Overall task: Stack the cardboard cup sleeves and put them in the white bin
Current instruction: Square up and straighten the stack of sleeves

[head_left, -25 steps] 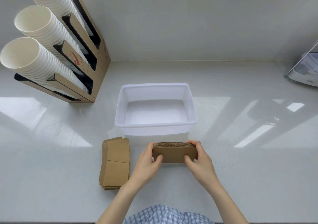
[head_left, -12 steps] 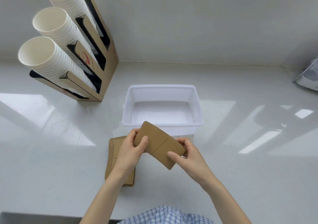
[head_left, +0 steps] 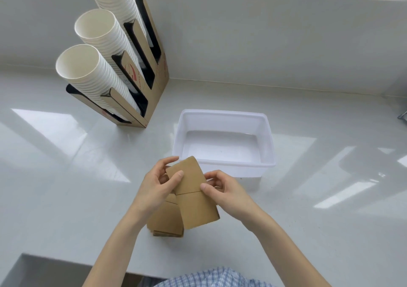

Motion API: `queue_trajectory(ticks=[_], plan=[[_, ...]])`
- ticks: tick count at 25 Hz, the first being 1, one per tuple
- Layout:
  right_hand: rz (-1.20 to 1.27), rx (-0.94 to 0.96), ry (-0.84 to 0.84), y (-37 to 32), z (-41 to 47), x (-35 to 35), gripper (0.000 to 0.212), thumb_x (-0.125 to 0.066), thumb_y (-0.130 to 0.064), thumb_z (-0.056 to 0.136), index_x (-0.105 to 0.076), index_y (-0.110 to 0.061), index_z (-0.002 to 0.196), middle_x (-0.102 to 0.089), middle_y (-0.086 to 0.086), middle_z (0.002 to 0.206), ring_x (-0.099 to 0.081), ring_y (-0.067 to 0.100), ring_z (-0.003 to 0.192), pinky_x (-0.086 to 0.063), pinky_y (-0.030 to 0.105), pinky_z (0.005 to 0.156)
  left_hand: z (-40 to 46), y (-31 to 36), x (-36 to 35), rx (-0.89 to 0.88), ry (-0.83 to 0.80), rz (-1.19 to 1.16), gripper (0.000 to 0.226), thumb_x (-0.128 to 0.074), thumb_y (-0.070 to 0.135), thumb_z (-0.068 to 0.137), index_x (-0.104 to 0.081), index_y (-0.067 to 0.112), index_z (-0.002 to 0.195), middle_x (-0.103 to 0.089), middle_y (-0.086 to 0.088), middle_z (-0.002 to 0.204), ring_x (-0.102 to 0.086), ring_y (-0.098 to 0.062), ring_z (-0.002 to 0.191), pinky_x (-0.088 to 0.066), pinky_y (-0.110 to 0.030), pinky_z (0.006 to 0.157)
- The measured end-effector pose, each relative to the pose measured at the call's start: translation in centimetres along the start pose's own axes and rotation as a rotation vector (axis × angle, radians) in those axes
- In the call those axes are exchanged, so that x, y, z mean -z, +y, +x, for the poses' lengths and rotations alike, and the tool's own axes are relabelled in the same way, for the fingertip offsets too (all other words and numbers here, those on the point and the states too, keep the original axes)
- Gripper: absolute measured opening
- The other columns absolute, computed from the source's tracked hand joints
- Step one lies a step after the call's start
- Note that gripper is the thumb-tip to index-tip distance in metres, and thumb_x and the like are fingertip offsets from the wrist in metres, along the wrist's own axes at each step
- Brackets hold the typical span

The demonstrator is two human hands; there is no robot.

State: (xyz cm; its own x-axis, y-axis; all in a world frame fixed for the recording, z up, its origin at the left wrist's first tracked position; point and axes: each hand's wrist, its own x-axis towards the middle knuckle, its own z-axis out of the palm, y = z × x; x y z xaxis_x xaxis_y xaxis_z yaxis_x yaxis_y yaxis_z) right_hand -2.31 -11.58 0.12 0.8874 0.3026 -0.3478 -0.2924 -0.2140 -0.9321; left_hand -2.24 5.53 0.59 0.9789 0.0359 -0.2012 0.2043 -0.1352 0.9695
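A bundle of flat brown cardboard cup sleeves (head_left: 193,196) is held above the counter, turned lengthwise with one end pointing away from me. My left hand (head_left: 156,185) grips its far left edge and my right hand (head_left: 226,189) pinches its right side at the middle. Beneath it, a second stack of sleeves (head_left: 165,220) lies flat on the counter, partly hidden by the held bundle and my left wrist. The white bin (head_left: 267,145) stands just beyond my hands with nothing inside.
A cardboard cup dispenser (head_left: 154,93) with three slanted columns of white paper cups (head_left: 92,75) stands at the back left against the wall. The white counter's front edge (head_left: 55,262) steps down at the lower left. A metal object's corner (head_left: 403,116) shows at the right edge.
The held bundle was lifted off the counter and rotated from crosswise to lengthwise. It now hangs over the stack on the counter. The camera view has shifted left and nearer.
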Motion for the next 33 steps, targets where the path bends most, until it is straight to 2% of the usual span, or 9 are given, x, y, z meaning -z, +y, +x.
queue_trajectory(ticks=[2, 6, 10, 13, 19, 22, 26, 31, 33], plan=[[0.034, -0.058, 0.006, 0.3, 0.2, -1.0, 0.018, -0.053, -0.025, 0.089, -0.05, -0.017, 0.105, -0.059, -0.002, 0.091, -0.057, 0.01, 0.081, -0.046, 0.019, 0.071, 0.0, -0.4, 0.7, 0.004, 0.08, 0.057, 0.035, -0.061, 0.017, 0.082, -0.049, 0.023, 0.114, -0.055, 0.0, 0.1, -0.059, -0.01, 0.08, -0.049, -0.013, 0.059], [-0.005, -0.137, 0.018, 1.0, 0.5, -2.6, 0.02, -0.051, -0.029, 0.088, -0.046, -0.019, 0.104, -0.057, -0.001, 0.095, -0.055, 0.01, 0.081, -0.044, 0.019, 0.067, -0.2, -1.7, 2.3, 0.062, 0.215, 0.192, 0.043, -0.057, 0.024, 0.084, -0.043, 0.022, 0.124, -0.05, -0.001, 0.12, -0.051, -0.007, 0.094, -0.039, -0.017, 0.073], [-0.018, -0.187, 0.039, 1.7, 1.2, -3.7, 0.016, -0.053, -0.03, 0.087, -0.043, -0.02, 0.095, -0.056, 0.0, 0.096, -0.056, 0.015, 0.086, -0.046, 0.025, 0.074, -0.6, -3.6, 2.9, 0.195, 0.126, 0.315, 0.066, -0.058, 0.036, 0.081, -0.026, 0.022, 0.136, -0.028, -0.002, 0.144, -0.034, -0.015, 0.126, -0.032, -0.032, 0.103], [-0.039, -0.189, 0.044, 1.8, 1.6, -4.5, 0.018, -0.052, -0.03, 0.087, -0.042, -0.018, 0.094, -0.053, -0.002, 0.092, -0.054, 0.015, 0.085, -0.046, 0.023, 0.07, -1.0, -4.5, 2.6, 0.283, 0.052, 0.36, 0.081, -0.063, 0.039, 0.078, -0.015, 0.021, 0.141, -0.018, -0.005, 0.15, -0.022, -0.021, 0.137, -0.026, -0.041, 0.111], [-0.166, -0.203, 0.083, 2.4, 2.2, -4.9, 0.032, -0.053, -0.033, 0.086, -0.046, -0.01, 0.106, -0.057, 0.008, 0.115, -0.057, 0.021, 0.101, -0.045, 0.027, 0.078, -0.4, -5.2, 2.6, 0.396, 0.05, 0.386, 0.092, -0.064, 0.043, 0.074, -0.008, 0.019, 0.142, -0.016, -0.01, 0.151, -0.021, -0.028, 0.138, -0.028, -0.047, 0.112], [-0.095, -0.248, 0.031, 2.4, 2.3, -4.9, 0.037, -0.049, -0.032, 0.089, -0.044, -0.011, 0.119, -0.056, 0.004, 0.115, -0.056, 0.017, 0.1, -0.047, 0.02, 0.072, 0.0, -5.3, 2.7, 0.415, 0.048, 0.386, 0.094, -0.065, 0.044, 0.073, -0.008, 0.017, 0.143, -0.017, -0.011, 0.151, -0.024, -0.029, 0.137, -0.03, -0.046, 0.11], [-0.015, -0.274, -0.042, 2.3, 2.4, -5.3, 0.039, -0.045, -0.031, 0.091, -0.043, -0.013, 0.126, -0.055, 0.001, 0.111, -0.056, 0.016, 0.102, -0.048, 0.02, 0.076, 0.3, -5.3, 2.8, 0.441, 0.021, 0.288, 0.094, -0.068, 0.04, 0.073, -0.011, 0.015, 0.142, -0.028, -0.011, 0.146, -0.038, -0.029, 0.128, -0.038, -0.039, 0.1], [0.015, -0.273, -0.058, 2.3, 2.7, -6.0, 0.04, -0.048, -0.034, 0.09, -0.043, -0.017, 0.126, -0.057, 0.002, 0.12, -0.057, 0.019, 0.108, -0.051, 0.032, 0.089, 0.0, -4.9, 3.1, 0.436, -0.036, 0.113, 0.098, -0.073, 0.045, 0.047, -0.035, 0.014, 0.131, -0.052, -0.007, 0.125, -0.056, -0.02, 0.105, -0.047, -0.026, 0.078], [0.041, -0.271, -0.068, 2.2, 2.6, -5.9, 0.04, -0.047, -0.034, 0.09, -0.042, -0.019, 0.126, -0.056, 0.0, 0.118, -0.057, 0.017, 0.105, -0.052, 0.025, 0.081, -0.1, -4.9, 3.3, 0.443, -0.043, 0.051, 0.1, -0.073, 0.048, 0.037, -0.042, 0.013, 0.125, -0.057, -0.006, 0.118, -0.058, -0.02, 0.103, -0.048, -0.028, 0.079]])
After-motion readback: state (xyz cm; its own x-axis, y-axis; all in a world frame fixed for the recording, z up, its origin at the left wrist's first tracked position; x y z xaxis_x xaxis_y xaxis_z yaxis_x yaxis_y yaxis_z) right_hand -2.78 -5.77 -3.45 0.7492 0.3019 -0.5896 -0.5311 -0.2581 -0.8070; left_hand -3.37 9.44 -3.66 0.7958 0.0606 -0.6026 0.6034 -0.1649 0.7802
